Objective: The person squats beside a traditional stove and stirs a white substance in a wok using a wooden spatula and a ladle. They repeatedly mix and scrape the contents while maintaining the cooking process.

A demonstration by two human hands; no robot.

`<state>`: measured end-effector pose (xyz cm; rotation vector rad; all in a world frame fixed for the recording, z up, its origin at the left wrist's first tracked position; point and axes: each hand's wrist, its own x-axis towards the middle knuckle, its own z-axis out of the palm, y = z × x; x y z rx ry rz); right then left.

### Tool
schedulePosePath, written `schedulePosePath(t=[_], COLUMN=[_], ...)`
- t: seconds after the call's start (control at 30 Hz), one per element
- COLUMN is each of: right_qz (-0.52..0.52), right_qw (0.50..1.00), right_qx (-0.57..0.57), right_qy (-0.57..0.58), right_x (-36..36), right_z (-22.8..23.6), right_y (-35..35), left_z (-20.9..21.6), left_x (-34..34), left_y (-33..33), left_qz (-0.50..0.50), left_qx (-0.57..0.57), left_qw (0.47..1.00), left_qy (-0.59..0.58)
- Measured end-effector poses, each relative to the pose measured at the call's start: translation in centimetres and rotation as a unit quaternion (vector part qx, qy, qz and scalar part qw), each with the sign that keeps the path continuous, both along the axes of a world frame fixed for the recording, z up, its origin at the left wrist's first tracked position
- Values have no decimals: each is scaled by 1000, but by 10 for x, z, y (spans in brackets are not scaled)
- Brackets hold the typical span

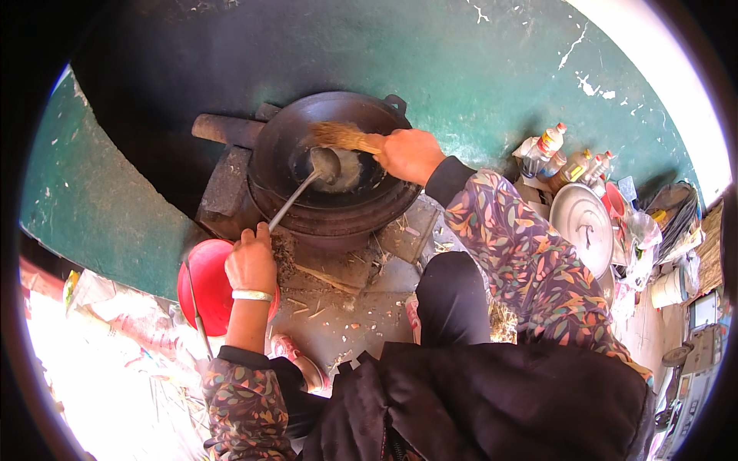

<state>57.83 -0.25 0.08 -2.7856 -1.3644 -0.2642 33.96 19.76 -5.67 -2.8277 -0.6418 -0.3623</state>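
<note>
Wok (365, 113), dark, set on a low stove against the green wall, left of centre. Left to right: red basin (201, 270) beside the stove, a thin rod (197, 316) across its near side. Left hand (250, 263), in front of the basin, closed round the handle of a metal ladle (325, 161); ladle bowl inside the wok. Straw brush (340, 136) over the wok, its butt gripped by the closed right hand (413, 155). Pale patch beneath, possibly liquid; too blurred to confirm. Farther right: bottles (550, 141), then a round metal lid (582, 219).
</note>
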Motion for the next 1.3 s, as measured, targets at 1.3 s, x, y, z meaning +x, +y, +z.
schedulePosePath(t=[1.3], right_qz=[-9], right_qw=[998], right_qx=[67], right_qy=[-5], right_x=[28], right_z=[-5], right_y=[-16], left_z=[-16], left_x=[-6], left_y=[1], left_qz=[4], left_qx=[-20], left_qw=[999], left_qy=[31])
